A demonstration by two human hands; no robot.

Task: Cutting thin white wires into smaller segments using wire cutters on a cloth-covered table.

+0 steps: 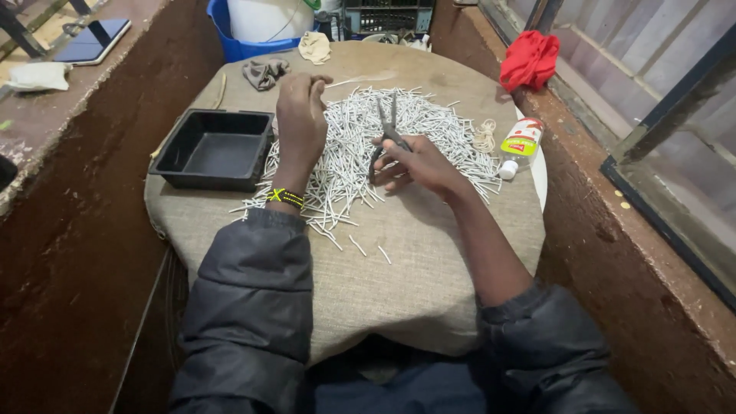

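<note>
Right hand [420,162] closed around scissors [387,134] — blades apart, over white sticks [349,153]

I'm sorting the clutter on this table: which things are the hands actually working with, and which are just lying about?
In use:
- left hand pinching a thin white strip
- right hand holding scissors
- pile of cut white sticks
- black tray, empty, beside the pile

Lying about:
- red cloth
- small bottle
- grey rag
- coil of string
- blue tub
</note>
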